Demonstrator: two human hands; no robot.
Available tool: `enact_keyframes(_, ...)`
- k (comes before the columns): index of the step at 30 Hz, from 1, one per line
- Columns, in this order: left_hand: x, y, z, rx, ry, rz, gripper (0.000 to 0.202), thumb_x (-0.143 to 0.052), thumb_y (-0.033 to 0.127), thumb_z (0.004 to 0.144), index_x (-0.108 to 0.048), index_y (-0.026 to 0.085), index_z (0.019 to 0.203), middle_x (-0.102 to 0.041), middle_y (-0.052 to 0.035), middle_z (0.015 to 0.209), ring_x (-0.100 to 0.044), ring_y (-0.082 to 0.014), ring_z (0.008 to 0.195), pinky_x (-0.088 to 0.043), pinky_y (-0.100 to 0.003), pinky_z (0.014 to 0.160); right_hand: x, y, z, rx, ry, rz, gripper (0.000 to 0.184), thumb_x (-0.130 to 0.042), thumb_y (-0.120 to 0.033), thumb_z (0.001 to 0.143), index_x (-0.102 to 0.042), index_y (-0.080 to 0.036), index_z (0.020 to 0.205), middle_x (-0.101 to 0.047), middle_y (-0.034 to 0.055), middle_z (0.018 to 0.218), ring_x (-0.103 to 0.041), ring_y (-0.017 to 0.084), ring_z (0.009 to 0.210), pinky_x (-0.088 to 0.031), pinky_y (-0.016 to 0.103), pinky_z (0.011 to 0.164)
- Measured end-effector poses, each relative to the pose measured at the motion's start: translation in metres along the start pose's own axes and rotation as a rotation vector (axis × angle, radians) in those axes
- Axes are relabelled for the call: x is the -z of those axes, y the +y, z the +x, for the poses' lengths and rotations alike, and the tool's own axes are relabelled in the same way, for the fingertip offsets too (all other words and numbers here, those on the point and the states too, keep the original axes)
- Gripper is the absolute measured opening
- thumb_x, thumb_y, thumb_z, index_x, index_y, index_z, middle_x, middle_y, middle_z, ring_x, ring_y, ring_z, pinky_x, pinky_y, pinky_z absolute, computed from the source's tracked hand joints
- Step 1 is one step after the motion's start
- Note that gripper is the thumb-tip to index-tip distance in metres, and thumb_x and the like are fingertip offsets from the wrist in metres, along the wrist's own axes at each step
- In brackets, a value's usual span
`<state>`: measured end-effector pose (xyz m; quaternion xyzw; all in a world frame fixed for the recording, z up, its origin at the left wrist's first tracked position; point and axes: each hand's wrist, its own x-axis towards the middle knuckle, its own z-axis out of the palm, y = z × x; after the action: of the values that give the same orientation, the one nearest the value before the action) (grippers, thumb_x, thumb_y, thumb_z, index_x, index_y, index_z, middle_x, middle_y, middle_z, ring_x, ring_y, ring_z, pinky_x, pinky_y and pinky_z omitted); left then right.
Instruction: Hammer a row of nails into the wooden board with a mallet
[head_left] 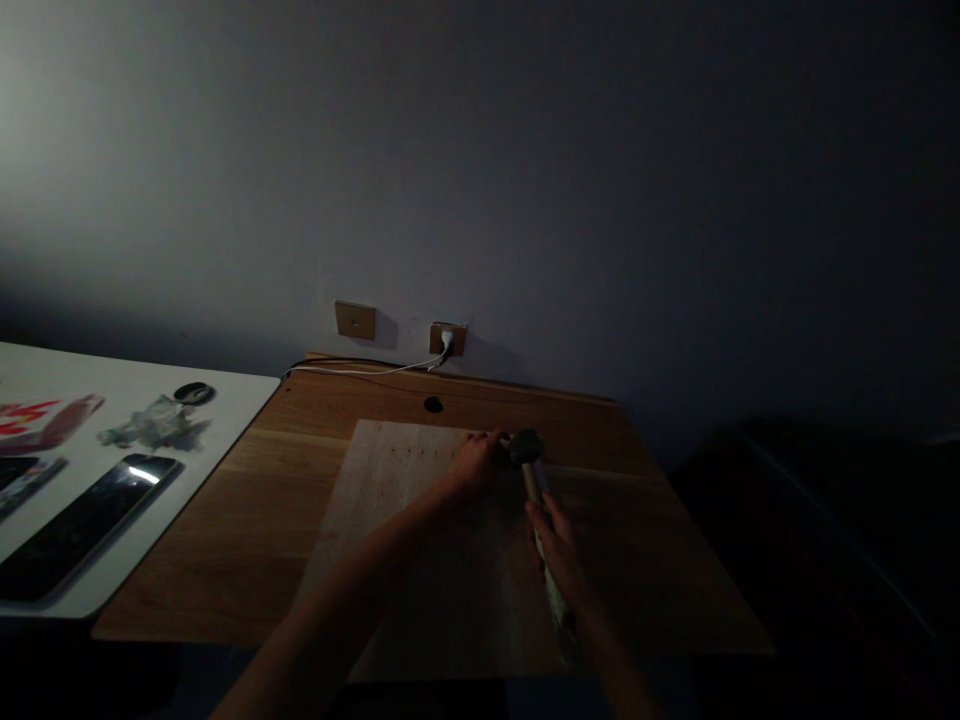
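My right hand (553, 540) is wrapped round the handle of a hammer (534, 488), whose dark head lies at the far end, over the upper part of a pale wooden board (420, 520). Right beside the hammer head, my left hand (477, 462) rests on the board with its fingers pinched together. What they hold, if anything, is too small and dark to make out. A row of several small nails or holes (421, 452) runs along the board's upper edge, left of my left hand.
The board lies on a brown wooden table (240, 500). A white table (225, 385) adjoins at left, bearing a black phone-like device (82, 530), a crumpled clear plastic bag (161, 425) and a round dark object (194, 393). Cables (367, 371) run to a wall socket (459, 340).
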<state>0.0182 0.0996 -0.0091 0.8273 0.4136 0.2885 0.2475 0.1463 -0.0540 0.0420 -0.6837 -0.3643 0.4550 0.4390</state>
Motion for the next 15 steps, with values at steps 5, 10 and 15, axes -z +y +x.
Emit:
enact_keyframes(5, 0.036, -0.002, -0.006, -0.041, -0.119, -0.19, 0.039, -0.07, 0.017, 0.078, -0.063, 0.017, 0.117, -0.074, -0.0073, 0.112, -0.069, -0.0189, 0.096, -0.054, -0.028, 0.084, 0.007, 0.011, -0.008, -0.01, 0.087, 0.046, 0.067, -0.069, -0.071, 0.069, -0.059, -0.022, 0.112, -0.046, -0.0111, 0.052, -0.039, 0.009, 0.037, -0.031, 0.021, 0.035)
enact_keyframes(10, 0.083, 0.005, -0.033, -0.218, -0.437, 0.035, 0.012, -0.072, 0.021, 0.075, -0.07, 0.019, 0.086, -0.069, -0.0024, 0.088, -0.065, -0.0157, 0.074, -0.05, -0.024, 0.068, 0.006, 0.026, -0.009, -0.088, 0.072, 0.085, 0.087, -0.073, -0.068, 0.063, -0.053, -0.017, 0.13, -0.043, -0.0133, 0.048, -0.037, 0.01, 0.035, -0.029, 0.021, 0.033)
enact_keyframes(15, 0.091, 0.02, -0.053, -0.278, -0.539, 0.202, 0.008, -0.076, 0.024, 0.074, -0.07, 0.02, 0.078, -0.068, -0.0032, 0.08, -0.063, -0.0173, 0.067, -0.048, -0.025, 0.063, 0.003, 0.032, -0.009, -0.094, 0.074, 0.098, 0.088, -0.072, -0.066, 0.065, -0.05, -0.017, 0.134, -0.047, -0.0128, 0.052, -0.04, 0.009, 0.036, -0.028, 0.02, 0.035)
